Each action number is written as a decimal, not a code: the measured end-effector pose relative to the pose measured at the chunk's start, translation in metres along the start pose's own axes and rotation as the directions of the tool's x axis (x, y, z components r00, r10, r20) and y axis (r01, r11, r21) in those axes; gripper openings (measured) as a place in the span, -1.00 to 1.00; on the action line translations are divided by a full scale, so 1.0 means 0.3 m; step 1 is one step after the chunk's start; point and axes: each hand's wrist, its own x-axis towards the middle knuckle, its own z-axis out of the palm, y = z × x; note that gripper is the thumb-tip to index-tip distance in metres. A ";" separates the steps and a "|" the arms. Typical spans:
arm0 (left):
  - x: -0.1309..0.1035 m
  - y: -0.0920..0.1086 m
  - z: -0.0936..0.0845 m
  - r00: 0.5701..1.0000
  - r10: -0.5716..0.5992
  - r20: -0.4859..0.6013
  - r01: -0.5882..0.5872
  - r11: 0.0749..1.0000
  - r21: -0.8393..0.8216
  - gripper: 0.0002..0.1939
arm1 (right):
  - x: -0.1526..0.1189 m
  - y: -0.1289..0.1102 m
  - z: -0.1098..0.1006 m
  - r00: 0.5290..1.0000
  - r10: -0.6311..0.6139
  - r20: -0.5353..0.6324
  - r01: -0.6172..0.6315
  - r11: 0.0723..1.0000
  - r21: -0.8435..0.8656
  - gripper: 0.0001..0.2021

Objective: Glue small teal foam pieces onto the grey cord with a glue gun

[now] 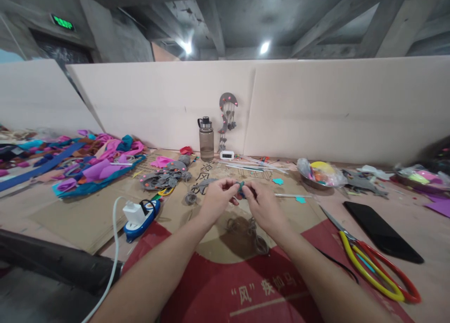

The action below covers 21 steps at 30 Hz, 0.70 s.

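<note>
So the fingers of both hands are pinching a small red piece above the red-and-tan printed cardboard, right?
Not red: the head view shows the left hand and right hand pinching a small teal piece above the printed cardboard.

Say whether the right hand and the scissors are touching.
Apart: the head view plainly shows cardboard between the right hand and the scissors.

Mostly matt cloth and cardboard, some smooth plastic and metal.
Cardboard point(218, 292): matt, printed. Loose thread point(259, 244): fine, dull. Grey pieces point(165, 177): matt, felt-like cloth. Scissors point(346, 249): metal blades, smooth plastic handles. Phone point(382, 230): smooth face. Bottle point(206, 144): translucent, plastic-looking, shiny metallic collar. Bag point(333, 175): clear crinkled film.
</note>
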 end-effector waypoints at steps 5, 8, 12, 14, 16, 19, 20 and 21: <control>0.009 0.008 -0.009 0.997 -0.011 -0.076 0.007 0.999 -0.050 -0.73 | -0.004 0.000 0.009 1.000 -0.001 0.007 0.000 0.998 0.057 -0.80; 0.017 0.007 -0.019 0.992 -0.002 -0.124 -0.010 0.995 -0.101 -0.73 | -0.006 0.002 0.013 1.000 -0.024 0.005 0.024 0.997 0.071 -0.79; 0.035 -0.002 -0.041 0.985 0.017 -0.172 -0.035 0.994 -0.103 -0.73 | -0.003 0.006 0.015 1.000 -0.011 0.014 0.009 0.995 0.100 -0.78; 0.047 -0.001 -0.059 0.978 0.028 -0.207 -0.048 0.995 -0.092 -0.73 | -0.002 0.005 0.012 0.999 -0.009 0.044 0.003 0.992 0.130 -0.76; 0.061 0.007 -0.083 0.967 0.042 -0.252 -0.071 0.992 -0.107 -0.74 | -0.002 0.001 0.007 0.993 -0.016 0.119 -0.005 0.985 0.174 -0.75; 0.081 0.030 -0.129 0.941 0.053 -0.334 -0.120 0.976 -0.183 -0.72 | -0.001 -0.011 -0.008 0.965 -0.031 0.262 -0.040 0.965 0.259 -0.74; 0.087 0.037 -0.144 0.930 0.053 -0.364 -0.137 0.968 -0.209 -0.71 | -0.001 -0.014 -0.013 0.952 -0.042 0.303 -0.049 0.957 0.286 -0.74; 0.093 0.043 -0.159 0.921 0.050 -0.386 -0.146 0.963 -0.225 -0.70 | 0.000 -0.018 -0.019 0.935 -0.069 0.348 -0.046 0.949 0.312 -0.74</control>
